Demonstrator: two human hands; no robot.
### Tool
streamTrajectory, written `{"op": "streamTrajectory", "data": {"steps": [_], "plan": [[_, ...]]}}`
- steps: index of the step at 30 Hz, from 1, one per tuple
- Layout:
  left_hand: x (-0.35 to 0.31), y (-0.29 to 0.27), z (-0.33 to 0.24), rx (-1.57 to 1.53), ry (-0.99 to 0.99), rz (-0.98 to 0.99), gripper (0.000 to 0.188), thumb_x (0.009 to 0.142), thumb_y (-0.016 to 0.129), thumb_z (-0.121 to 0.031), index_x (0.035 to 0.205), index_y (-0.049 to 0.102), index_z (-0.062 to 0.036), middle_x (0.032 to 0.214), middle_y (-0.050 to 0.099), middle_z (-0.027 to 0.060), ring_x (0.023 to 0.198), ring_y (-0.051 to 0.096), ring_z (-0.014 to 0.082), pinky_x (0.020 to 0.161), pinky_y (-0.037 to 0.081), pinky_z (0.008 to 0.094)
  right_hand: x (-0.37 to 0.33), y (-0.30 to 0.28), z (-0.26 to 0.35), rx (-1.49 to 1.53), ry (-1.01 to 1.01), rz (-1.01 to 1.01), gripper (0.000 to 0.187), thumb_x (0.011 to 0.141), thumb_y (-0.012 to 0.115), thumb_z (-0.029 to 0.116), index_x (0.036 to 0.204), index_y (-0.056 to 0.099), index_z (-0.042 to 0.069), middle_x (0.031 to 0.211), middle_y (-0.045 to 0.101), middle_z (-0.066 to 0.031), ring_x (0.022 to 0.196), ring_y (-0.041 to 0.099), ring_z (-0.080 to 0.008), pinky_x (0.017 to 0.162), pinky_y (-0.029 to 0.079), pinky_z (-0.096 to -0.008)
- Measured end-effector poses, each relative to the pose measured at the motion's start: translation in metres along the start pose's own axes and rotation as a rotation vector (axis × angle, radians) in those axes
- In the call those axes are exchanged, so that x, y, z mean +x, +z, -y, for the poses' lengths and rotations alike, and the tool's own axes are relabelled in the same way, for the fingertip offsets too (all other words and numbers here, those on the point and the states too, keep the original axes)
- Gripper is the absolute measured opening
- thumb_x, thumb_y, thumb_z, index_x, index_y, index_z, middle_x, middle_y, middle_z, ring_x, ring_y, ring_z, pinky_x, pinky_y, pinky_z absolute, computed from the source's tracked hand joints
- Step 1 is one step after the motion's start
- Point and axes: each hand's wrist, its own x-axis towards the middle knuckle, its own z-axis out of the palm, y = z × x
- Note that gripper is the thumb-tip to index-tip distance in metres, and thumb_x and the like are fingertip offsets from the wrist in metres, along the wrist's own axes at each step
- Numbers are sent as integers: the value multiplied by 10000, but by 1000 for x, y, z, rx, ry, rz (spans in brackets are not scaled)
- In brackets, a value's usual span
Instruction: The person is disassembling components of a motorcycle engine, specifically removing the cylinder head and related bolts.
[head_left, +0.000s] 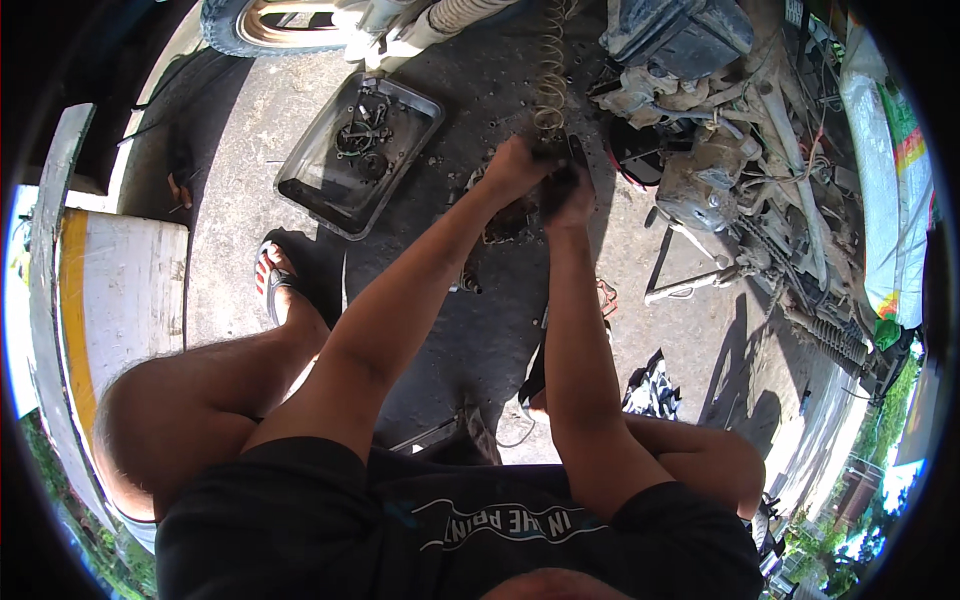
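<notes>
My left hand and my right hand meet ahead of me, low over the floor. Both are closed, with their fingers partly lost in deep shadow. A dark, narrow thing shows at my right hand, but its kind cannot be made out. From the far edge a yellowish coiled hose runs down to the hands; whether it joins what they hold is hidden. Beneath my left wrist lies a dark, greasy metal part, mostly covered by my hands and forearm.
A black-rimmed metal tray with several small metal parts stands left of my hands. Beyond it are a motorcycle wheel and fork. Dirty engine and frame parts crowd the right side. A white-and-yellow box stands at the left.
</notes>
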Motion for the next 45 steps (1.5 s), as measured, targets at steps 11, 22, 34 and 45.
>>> {"op": "streamTrajectory", "data": {"steps": [11, 22, 34, 45], "plan": [[-1, -77, 16, -701, 97, 29, 194, 881, 776, -134, 1016, 736, 0, 858, 704, 8, 779, 624, 87, 704, 514, 275, -30, 75, 7, -798, -345, 133, 275, 921, 733, 169, 1134, 673, 5, 1094, 697, -67, 1006, 626, -138, 906, 484, -296], [-14, -125, 54, -643, -230, 2, 259, 865, 799, -209, 1024, 753, -10, 815, 688, 7, 700, 590, 100, 626, 466, 278, -34, 101, -36, -1085, -456, 170, 293, 910, 729, 210, 1095, 674, -9, 1020, 720, -169, 930, 685, -252, 850, 511, -376], [-16, -186, 68, 328, -14, -405, 399, 766, 810, -208, 1129, 740, -58, 1036, 750, 175, 969, 727, 320, 862, 553, 377, -30, 74, -16, -1178, -614, -300, 279, 943, 665, 187, 1112, 692, -32, 1065, 728, -187, 970, 692, -320, 885, 515, -402], [78, -62, -78, 148, 624, -104, 773, 678, 919, -384, 1289, 622, -15, 1200, 691, 191, 1070, 676, 313, 919, 530, 396, -27, 91, 137, -85, -459, -368, 298, 987, 525, 241, 1162, 577, 5, 1045, 653, -120, 909, 647, -303, 902, 545, -446]]}}
